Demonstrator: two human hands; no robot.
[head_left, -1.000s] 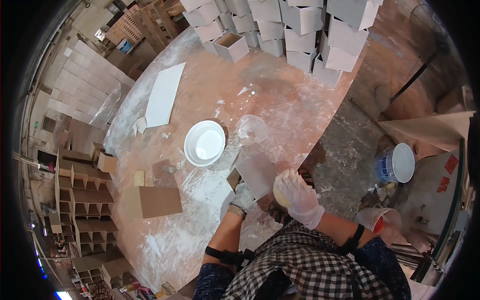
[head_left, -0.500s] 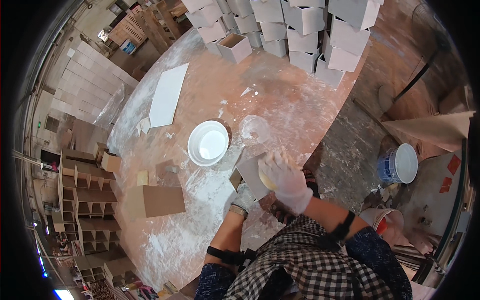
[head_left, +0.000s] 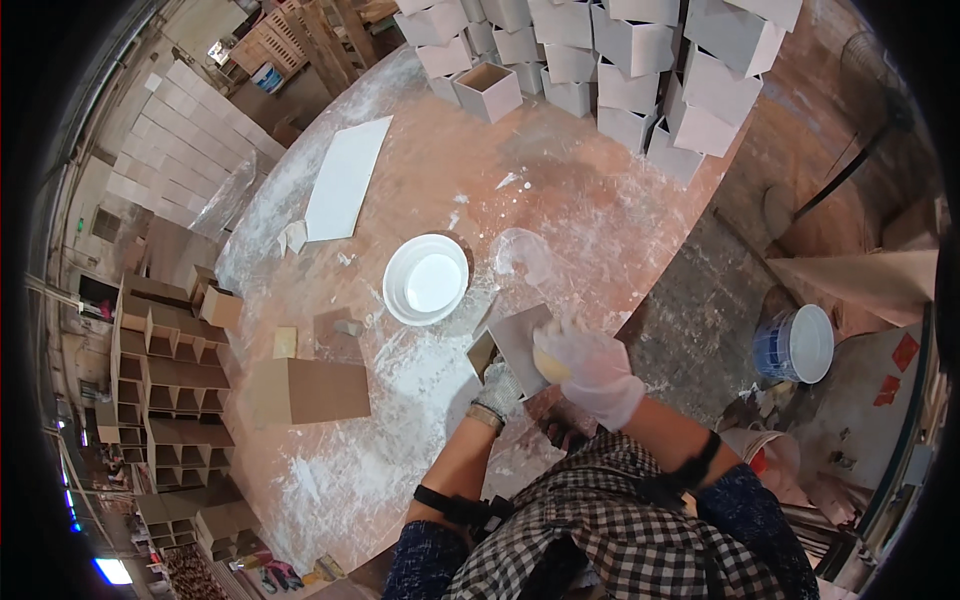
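Note:
At the table's near edge, a greyish open box [head_left: 515, 338] is tilted between my hands. My left hand [head_left: 496, 392], in a light knitted glove, grips it at its lower open end, fingers partly hidden by the box. Over the box's broad side, my right hand [head_left: 597, 374] in a thin whitish glove is closed around a yellow sponge [head_left: 549, 366] that touches the surface. Just beyond them stands a white tub [head_left: 393, 292] with white liquid inside. An unpainted brown box [head_left: 328, 391] rests on the table to the left, with a small yellowish block [head_left: 286, 342] behind it.
White-coated boxes [head_left: 628, 90] are stacked at the far table edge. A white panel [head_left: 348, 180] lies far left. White smears cover the table [head_left: 600, 235]. On the floor at right stands a blue-and-white bucket [head_left: 808, 345]; brown compartment units [head_left: 185, 385] stand at left.
My right hand with the sponge has slid slightly down and toward me along the box side. My left hand keeps its grip. The whole view has shifted a little.

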